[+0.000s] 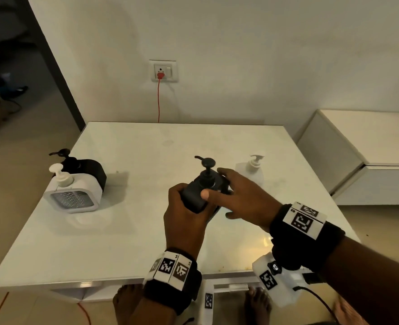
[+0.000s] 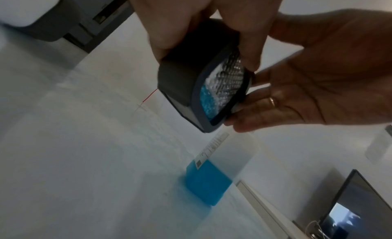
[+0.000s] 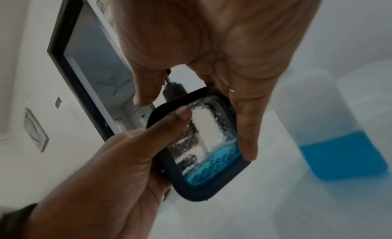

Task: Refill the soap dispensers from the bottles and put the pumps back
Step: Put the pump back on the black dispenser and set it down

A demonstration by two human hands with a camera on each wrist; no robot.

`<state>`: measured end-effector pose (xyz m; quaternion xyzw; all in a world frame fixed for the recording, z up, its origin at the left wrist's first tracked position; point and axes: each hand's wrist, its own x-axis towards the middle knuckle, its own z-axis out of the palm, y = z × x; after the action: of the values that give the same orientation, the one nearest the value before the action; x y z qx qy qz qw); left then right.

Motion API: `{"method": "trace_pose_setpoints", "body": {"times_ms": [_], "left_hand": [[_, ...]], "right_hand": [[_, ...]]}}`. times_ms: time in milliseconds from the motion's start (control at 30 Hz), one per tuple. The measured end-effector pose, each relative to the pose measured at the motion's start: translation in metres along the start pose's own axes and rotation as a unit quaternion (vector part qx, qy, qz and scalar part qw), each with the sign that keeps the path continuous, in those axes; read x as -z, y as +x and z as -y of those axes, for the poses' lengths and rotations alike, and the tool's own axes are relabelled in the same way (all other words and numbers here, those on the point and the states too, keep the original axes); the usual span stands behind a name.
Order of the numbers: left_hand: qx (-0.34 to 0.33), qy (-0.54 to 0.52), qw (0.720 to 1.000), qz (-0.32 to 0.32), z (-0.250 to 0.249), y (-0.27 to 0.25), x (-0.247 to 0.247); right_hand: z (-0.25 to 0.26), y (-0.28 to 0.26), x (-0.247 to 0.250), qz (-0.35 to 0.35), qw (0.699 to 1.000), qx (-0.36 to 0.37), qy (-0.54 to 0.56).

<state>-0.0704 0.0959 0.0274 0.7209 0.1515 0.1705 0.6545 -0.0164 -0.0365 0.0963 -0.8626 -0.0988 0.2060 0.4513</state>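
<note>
Both hands grip the black dispenser above the table; left hand beneath; right hand alongside.

The refill bottle is blurred and cut off at the right edge.

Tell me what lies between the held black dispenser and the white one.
Bare table top in the head view, between the black dispenser and the white dispenser.
</note>
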Motion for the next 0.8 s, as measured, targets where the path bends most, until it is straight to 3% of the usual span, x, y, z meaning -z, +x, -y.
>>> {"method": "trace_pose_setpoints", "body": {"times_ms": [67, 267, 467, 633, 800], "left_hand": [[-0.011, 0.030, 0.999, 0.010, -0.001, -0.003, 0.001], [-0.042, 0.035, 0.997, 0.054, -0.002, -0.010, 0.005], [-0.100, 0.051, 0.993, 0.046, -0.001, -0.007, 0.014], [-0.127, 0.035, 0.989, 0.063, -0.012, -0.012, 0.009], [-0.097, 0.036, 0.987, 0.119, -0.013, -0.028, -0.014]], "right_hand": [[-0.001, 0.000, -0.007, 0.028, 0.999, 0.018, 0.021], [-0.002, 0.014, -0.006, -0.009, 0.992, 0.085, -0.094], [0.007, 0.008, 0.020, 0.056, 0.978, 0.128, -0.154], [0.008, -0.014, 0.053, 0.051, 0.979, 0.112, -0.161], [-0.009, -0.040, 0.059, 0.028, 0.982, 0.089, -0.165]]}}
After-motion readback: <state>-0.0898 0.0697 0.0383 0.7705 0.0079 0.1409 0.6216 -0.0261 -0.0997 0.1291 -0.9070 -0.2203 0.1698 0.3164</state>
